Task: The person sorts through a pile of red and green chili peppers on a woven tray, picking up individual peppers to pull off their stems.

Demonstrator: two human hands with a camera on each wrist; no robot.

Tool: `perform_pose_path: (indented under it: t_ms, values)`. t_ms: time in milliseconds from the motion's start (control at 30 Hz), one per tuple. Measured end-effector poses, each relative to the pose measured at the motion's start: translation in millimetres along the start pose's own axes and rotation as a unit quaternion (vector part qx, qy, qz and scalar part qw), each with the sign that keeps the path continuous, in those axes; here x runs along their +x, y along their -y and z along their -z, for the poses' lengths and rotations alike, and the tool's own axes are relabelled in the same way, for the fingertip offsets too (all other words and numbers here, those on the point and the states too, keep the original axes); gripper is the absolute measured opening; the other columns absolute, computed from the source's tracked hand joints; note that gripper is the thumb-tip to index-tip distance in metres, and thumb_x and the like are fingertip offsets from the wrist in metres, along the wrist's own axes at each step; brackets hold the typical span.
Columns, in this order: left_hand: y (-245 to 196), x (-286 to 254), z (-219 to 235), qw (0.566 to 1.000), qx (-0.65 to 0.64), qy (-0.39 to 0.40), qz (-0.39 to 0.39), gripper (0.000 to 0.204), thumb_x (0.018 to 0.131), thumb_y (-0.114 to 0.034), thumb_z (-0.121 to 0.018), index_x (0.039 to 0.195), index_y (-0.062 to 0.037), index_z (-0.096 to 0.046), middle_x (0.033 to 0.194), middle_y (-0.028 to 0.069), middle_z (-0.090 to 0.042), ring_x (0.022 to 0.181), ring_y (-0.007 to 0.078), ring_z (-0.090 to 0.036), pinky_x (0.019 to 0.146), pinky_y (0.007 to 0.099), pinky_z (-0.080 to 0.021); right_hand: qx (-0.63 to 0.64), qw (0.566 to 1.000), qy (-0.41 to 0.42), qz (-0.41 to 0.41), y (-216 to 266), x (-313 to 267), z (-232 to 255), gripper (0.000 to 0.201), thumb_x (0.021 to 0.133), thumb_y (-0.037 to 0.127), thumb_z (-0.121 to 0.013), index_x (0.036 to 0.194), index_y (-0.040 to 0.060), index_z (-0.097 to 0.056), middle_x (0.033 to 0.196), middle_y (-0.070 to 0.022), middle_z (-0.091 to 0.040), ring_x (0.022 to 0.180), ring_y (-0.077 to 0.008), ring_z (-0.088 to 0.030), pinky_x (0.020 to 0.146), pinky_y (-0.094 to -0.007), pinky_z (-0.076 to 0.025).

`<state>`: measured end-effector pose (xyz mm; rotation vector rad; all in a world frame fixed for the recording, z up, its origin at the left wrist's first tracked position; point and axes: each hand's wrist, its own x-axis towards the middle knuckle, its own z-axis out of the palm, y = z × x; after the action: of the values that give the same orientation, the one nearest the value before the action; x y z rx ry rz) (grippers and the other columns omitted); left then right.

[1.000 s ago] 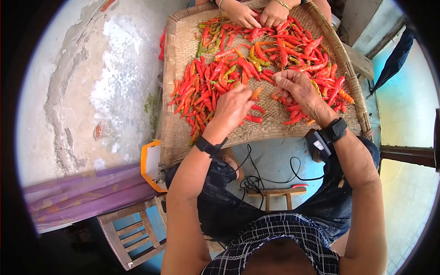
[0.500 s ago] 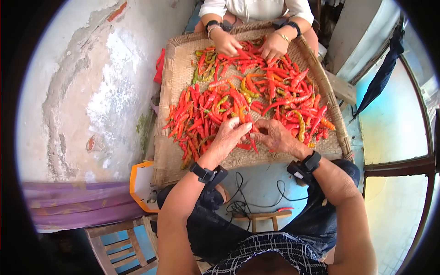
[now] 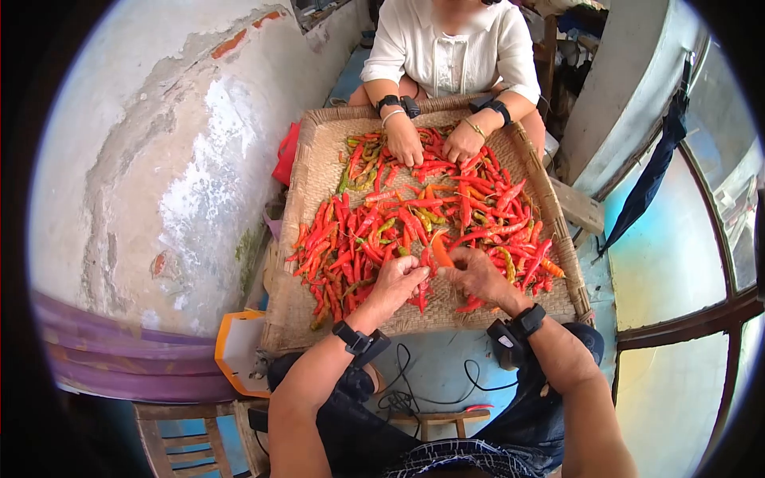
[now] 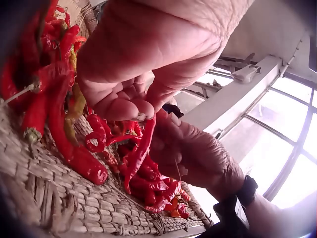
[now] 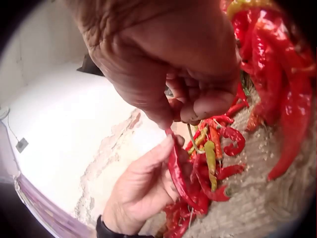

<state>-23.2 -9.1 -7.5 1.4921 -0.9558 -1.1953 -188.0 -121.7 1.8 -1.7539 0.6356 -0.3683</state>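
Note:
Over the near part of the woven tray [image 3: 374,322], my left hand [image 3: 392,288] pinches a red chili pepper [image 4: 140,153], which hangs down from the thumb and fingertips. Close beside it, my right hand [image 3: 484,280] has thumb and fingers curled together, with an orange-red chili pepper [image 3: 441,250] upright at the thumb tip. In the right wrist view, a thin stem [image 5: 192,137] hangs below the right fingertips, and the top of the red chili pepper [image 5: 176,171] reaches up to the right thumb. Heaps of red chili peppers [image 3: 323,249] lie around both hands.
Opposite sits a person in a white top [image 3: 454,52], both hands among peppers at the tray's far side. A rough wall [image 3: 183,175] rises on the left; a dark folded umbrella [image 3: 649,175] hangs by the right window. Black cables [image 3: 402,394] lie below the tray's front edge.
The head view has tilted up, showing more of the person opposite. My hands, apart at first, came together over the near tray; the orange-red pepper now stands at my right thumb.

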Motion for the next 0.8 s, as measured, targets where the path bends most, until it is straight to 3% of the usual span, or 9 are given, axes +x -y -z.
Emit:
perform_pose_path:
  t_ms: [67, 167, 333, 400, 533, 633, 667, 733, 800]
  values:
    - [-0.8, 0.1, -0.1, 1.000, -0.008, -0.011, -0.006, 0.019, 0.089, -0.019, -0.058, 0.080, -0.0015, -0.058, 0.068, -0.0015, -0.057, 0.057, 0.0033, -0.050, 0.050, 0.0196, -0.043, 0.014, 0.999, -0.019, -0.027, 10.0, 0.9, 13.4, 0.026, 0.087, 0.024, -0.065, 0.092, -0.0004, -0.061, 0.071, -0.0024, -0.058, 0.059, -0.0088, -0.049, 0.052, -0.0253, -0.041]
    - [2.7, 0.0, -2.6, 1.000, -0.027, -0.008, -0.005, 0.019, 0.089, -0.019, -0.057, 0.081, -0.0022, -0.058, 0.069, -0.0015, -0.057, 0.057, 0.0035, -0.050, 0.051, 0.0202, -0.043, 0.368, 0.914, -0.167, -0.029, 1.9, 9.1, 32.8, 0.032, 0.091, 0.034, -0.056, 0.096, 0.0028, -0.056, 0.081, -0.0036, -0.061, 0.056, -0.0079, -0.051, 0.049, -0.0211, -0.043]
    - [-2.6, -4.6, -7.9, 1.000, 0.009, 0.017, -0.021, 0.019, 0.091, -0.020, -0.056, 0.083, -0.0025, -0.058, 0.071, -0.0025, -0.056, 0.060, 0.0039, -0.051, 0.053, 0.0207, -0.044, 0.231, 0.959, -0.103, -0.131, 3.9, -1.1, 8.8, 0.031, 0.091, 0.033, -0.057, 0.092, 0.0023, -0.058, 0.072, -0.0023, -0.058, 0.053, -0.0067, -0.049, 0.043, -0.0211, -0.039]
    - [-1.1, -5.8, -7.9, 0.999, 0.022, 0.023, -0.009, 0.020, 0.092, -0.021, -0.055, 0.083, -0.0031, -0.058, 0.071, -0.0031, -0.055, 0.062, 0.0040, -0.052, 0.055, 0.0210, -0.045, 0.109, 0.990, 0.037, -0.077, 1.5, -5.5, -7.6, 0.027, 0.091, 0.030, -0.059, 0.087, 0.0027, -0.059, 0.063, 0.0012, -0.052, 0.049, -0.0054, -0.045, 0.041, -0.0213, -0.036]
    - [-3.0, -5.1, -5.2, 0.991, 0.115, 0.069, -0.010, 0.023, 0.091, -0.023, -0.055, 0.089, -0.0001, -0.060, 0.072, -0.0002, -0.058, 0.061, 0.0064, -0.054, 0.055, 0.0235, -0.045, 0.071, 0.996, 0.000, -0.045, 0.2, -4.7, -5.2, 0.021, 0.090, 0.026, -0.060, 0.084, 0.0065, -0.059, 0.063, 0.0014, -0.054, 0.052, -0.0056, -0.052, 0.043, -0.0197, -0.040]
    - [0.2, 3.4, 16.5, 0.962, 0.231, -0.034, -0.143, 0.024, 0.090, -0.024, -0.056, 0.096, -0.0008, -0.061, 0.072, 0.0033, -0.061, 0.065, 0.0090, -0.057, 0.057, 0.0271, -0.046, 0.233, 0.967, -0.094, -0.046, 0.4, 5.3, 19.1, 0.018, 0.090, 0.023, -0.057, 0.084, 0.0066, -0.058, 0.065, -0.0026, -0.058, 0.051, -0.0105, -0.054, 0.043, -0.0244, -0.042]
    - [-16.0, -0.6, 25.4, 0.937, 0.293, -0.084, -0.168, 0.022, 0.089, -0.023, -0.055, 0.096, -0.0027, -0.061, 0.069, 0.0090, -0.060, 0.064, 0.0134, -0.059, 0.060, 0.0295, -0.046, 0.298, 0.950, -0.073, 0.052, -16.8, 15.4, 36.6, 0.021, 0.091, 0.027, -0.055, 0.083, 0.0076, -0.056, 0.069, -0.0034, -0.060, 0.053, -0.0110, -0.054, 0.050, -0.0243, -0.043]
    - [-17.7, 5.0, 48.9, 0.882, 0.380, -0.171, -0.222, 0.020, 0.087, -0.021, -0.054, 0.093, -0.0040, -0.062, 0.074, 0.0162, -0.063, 0.070, 0.0301, -0.063, 0.062, 0.0361, -0.048, 0.431, 0.877, -0.211, -0.002, 3.2, 14.1, 50.5, 0.022, 0.093, 0.027, -0.053, 0.089, 0.0059, -0.057, 0.076, -0.0054, -0.062, 0.062, -0.0099, -0.054, 0.056, -0.0237, -0.044]
    - [-15.4, 3.7, 63.4, 0.866, 0.445, -0.167, -0.157, 0.022, 0.086, -0.023, -0.056, 0.093, -0.0029, -0.061, 0.081, 0.0175, -0.065, 0.077, 0.0327, -0.063, 0.066, 0.0398, -0.049, 0.443, 0.862, -0.241, -0.053, 0.8, 11.2, 50.9, 0.024, 0.092, 0.027, -0.054, 0.100, 0.0048, -0.055, 0.080, -0.0076, -0.063, 0.061, -0.0107, -0.054, 0.056, -0.0242, -0.045]
